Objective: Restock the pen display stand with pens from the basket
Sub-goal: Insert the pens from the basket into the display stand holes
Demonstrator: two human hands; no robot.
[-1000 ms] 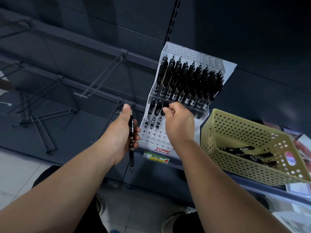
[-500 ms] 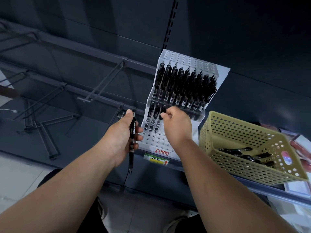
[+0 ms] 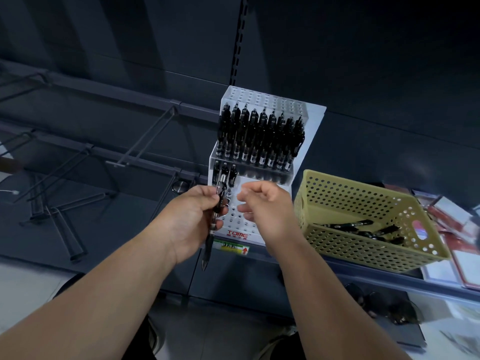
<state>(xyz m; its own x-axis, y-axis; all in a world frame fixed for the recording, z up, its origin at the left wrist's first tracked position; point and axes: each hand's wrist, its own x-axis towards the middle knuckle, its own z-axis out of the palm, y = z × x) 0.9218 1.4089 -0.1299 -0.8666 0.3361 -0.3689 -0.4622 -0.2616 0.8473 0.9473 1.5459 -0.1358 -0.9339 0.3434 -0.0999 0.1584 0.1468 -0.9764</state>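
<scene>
The left hand [image 3: 192, 219] pinches a black pen [image 3: 214, 219], tip down, just before the white display stand [image 3: 262, 96], marked "TOME" [image 3: 237, 233] in red. The right hand [image 3: 267, 211] hovers beside it, fingers loosely curled and holding nothing. Further pens [image 3: 348, 226] lie in the yellow basket [image 3: 363, 196] to the right. The shelf label [image 3: 231, 247] below shows a red arrow; its text is unreadable.

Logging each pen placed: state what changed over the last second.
The right hand let go of the third pen, which now stands in the lower row of the pen display stand, and drew back from it, empty. The left hand brought its spare pen in front of the stand. Its grip on that pen and the yellow basket stayed as they were.
</scene>
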